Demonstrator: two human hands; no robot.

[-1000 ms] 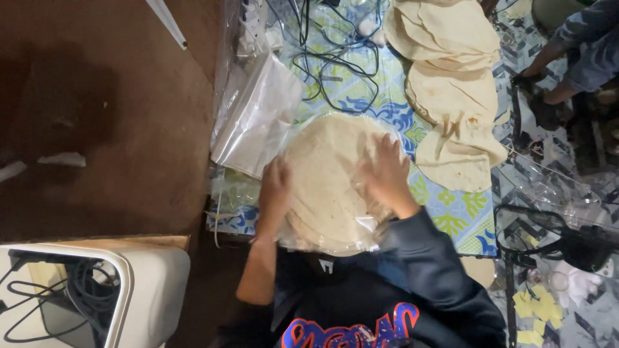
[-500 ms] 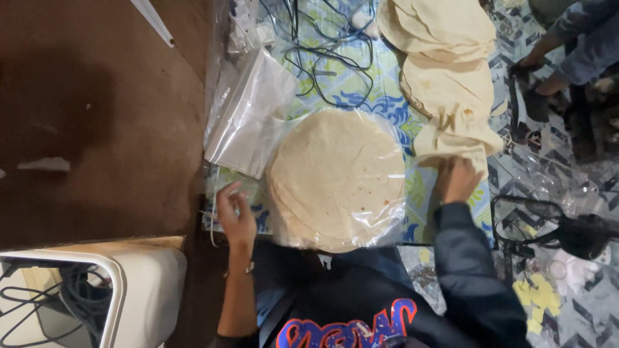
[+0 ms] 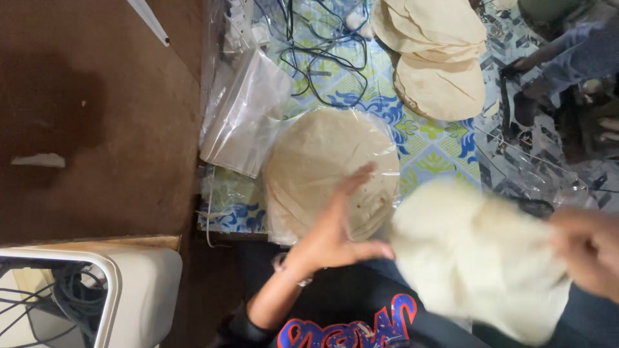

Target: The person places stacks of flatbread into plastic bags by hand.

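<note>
A round stack of pale flatbreads (image 3: 322,161) lies on the patterned mat, on a clear plastic sheet. My left hand (image 3: 338,229) hovers over its near right edge, fingers spread, thumb touching a separate flatbread. My right hand (image 3: 590,248) at the right edge grips that separate flatbread (image 3: 477,251), which is blurred and lifted above my lap. More flatbreads (image 3: 438,58) lie overlapping at the top right of the mat.
A pile of clear plastic bags (image 3: 248,116) sits left of the stack. Black cables (image 3: 316,45) run across the mat's far end. Brown floor (image 3: 97,116) spreads left. A white container with cables (image 3: 84,296) stands bottom left. Another person's limb (image 3: 567,58) is at top right.
My right hand picked up a flatbread from the right pile and brought it toward me. My left hand moved from the stack's left edge to its near right side.
</note>
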